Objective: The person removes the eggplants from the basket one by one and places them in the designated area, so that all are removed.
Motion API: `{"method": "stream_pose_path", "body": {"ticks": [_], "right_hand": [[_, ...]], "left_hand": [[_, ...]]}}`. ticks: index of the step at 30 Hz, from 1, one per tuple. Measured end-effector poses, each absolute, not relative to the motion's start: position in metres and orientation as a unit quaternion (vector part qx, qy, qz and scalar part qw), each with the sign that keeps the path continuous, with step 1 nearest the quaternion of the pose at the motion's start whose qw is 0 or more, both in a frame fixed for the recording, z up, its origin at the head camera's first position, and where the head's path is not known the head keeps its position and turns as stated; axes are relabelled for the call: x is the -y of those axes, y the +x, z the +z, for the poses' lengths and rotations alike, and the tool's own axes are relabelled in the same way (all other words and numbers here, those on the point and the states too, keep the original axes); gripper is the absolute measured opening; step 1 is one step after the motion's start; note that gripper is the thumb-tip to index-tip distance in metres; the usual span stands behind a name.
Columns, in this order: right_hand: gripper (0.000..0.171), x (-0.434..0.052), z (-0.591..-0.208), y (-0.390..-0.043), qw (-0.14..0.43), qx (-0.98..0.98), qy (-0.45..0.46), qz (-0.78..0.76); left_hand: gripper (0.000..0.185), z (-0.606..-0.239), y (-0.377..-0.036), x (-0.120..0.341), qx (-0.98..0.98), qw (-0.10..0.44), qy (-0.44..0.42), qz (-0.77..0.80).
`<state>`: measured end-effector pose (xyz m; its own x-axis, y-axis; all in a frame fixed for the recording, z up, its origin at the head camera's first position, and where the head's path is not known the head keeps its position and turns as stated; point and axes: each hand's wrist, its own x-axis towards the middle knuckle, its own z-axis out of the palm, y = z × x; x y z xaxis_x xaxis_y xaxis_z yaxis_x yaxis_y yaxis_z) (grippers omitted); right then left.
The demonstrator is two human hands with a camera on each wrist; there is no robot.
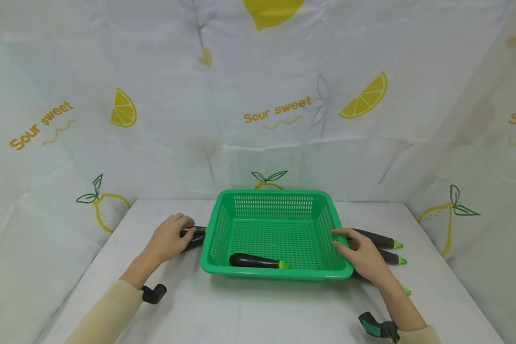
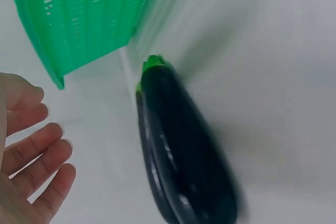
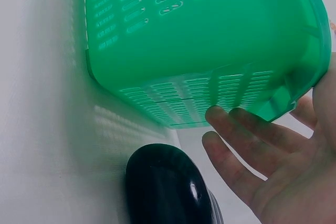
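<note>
A green plastic basket (image 1: 275, 239) stands in the middle of the table, with one eggplant (image 1: 255, 261) lying along its near side. My right hand (image 1: 363, 255) grips the basket's right rim, thumb on the inner side; in the right wrist view other fingers (image 3: 236, 140) reach along the outer wall. My left hand (image 1: 172, 236) is by two eggplants lying side by side left of the basket. The left wrist view shows those eggplants (image 2: 184, 140) apart from the loosely bent fingers (image 2: 44, 163), which hold nothing.
Several eggplants (image 1: 374, 238) lie right of the basket, partly hidden by my right hand and the rim. A white cloth covers the table (image 1: 241, 315). Lemon-printed sheeting (image 1: 176, 143) rises behind and at both sides.
</note>
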<state>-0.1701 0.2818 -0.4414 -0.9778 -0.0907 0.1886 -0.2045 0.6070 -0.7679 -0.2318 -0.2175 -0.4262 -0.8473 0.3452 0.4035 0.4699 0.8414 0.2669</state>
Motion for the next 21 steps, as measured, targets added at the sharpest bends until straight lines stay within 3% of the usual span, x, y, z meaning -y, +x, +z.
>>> {"method": "stream_pose_path", "body": {"ticks": [21], "right_hand": [[0.042,-0.281,-0.44,-0.17,0.062,0.893,0.081,0.439]], "left_hand": [[0.016,-0.384,-0.21,0.18,0.908,0.209,-0.278,-0.234]]}}
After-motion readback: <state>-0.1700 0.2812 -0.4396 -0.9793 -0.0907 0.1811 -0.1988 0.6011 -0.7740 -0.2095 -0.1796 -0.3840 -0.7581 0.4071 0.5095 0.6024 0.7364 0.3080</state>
